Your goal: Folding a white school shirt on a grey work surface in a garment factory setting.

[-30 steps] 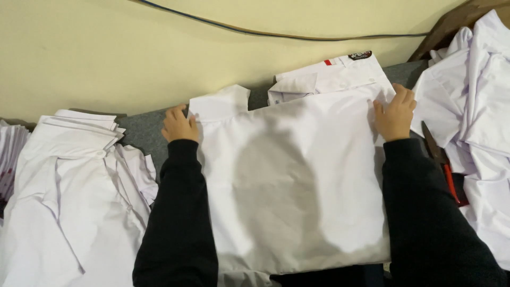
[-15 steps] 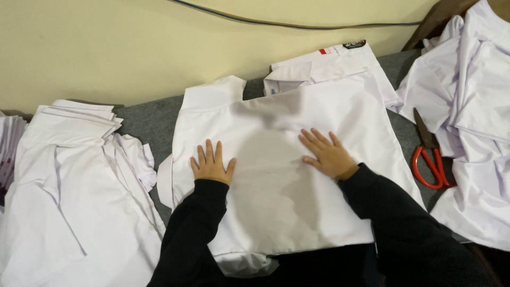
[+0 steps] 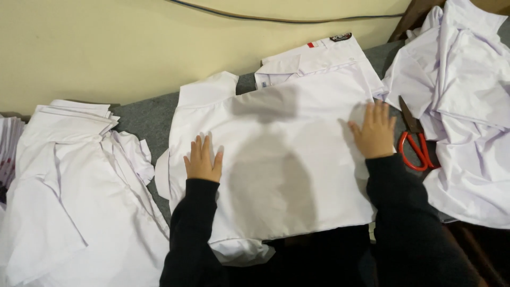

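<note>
Both hands, left [image 3: 202,161] and right [image 3: 374,133], lie flat with fingers spread, gripping nothing, pinning the shirt [image 3: 276,159] smooth; scissors [image 3: 417,150] wait beside.

Garment workshop: stacked white shirts [image 3: 74,196] (scissors [image 3: 417,146] beside).

Scissors [image 3: 417,146]: only the red handles and a bit of blade show, the tip runs under the right shirt heap [image 3: 467,106], which is itself cut off by the top and right edges. Left shirt pile [image 3: 69,186] runs off the bottom and left edges. Folded shirt [image 3: 276,159]: near hem tucked under, lower edge lost behind dark sleeves; it covers most of the shirt behind [image 3: 319,56], whose badge is too small to read. Cable [image 3: 276,20] leaves at top edge. Striped thing at far left [image 3: 6,149]: sliver only, can't tell what. Desk [image 3: 143,114] mostly covered.
</note>
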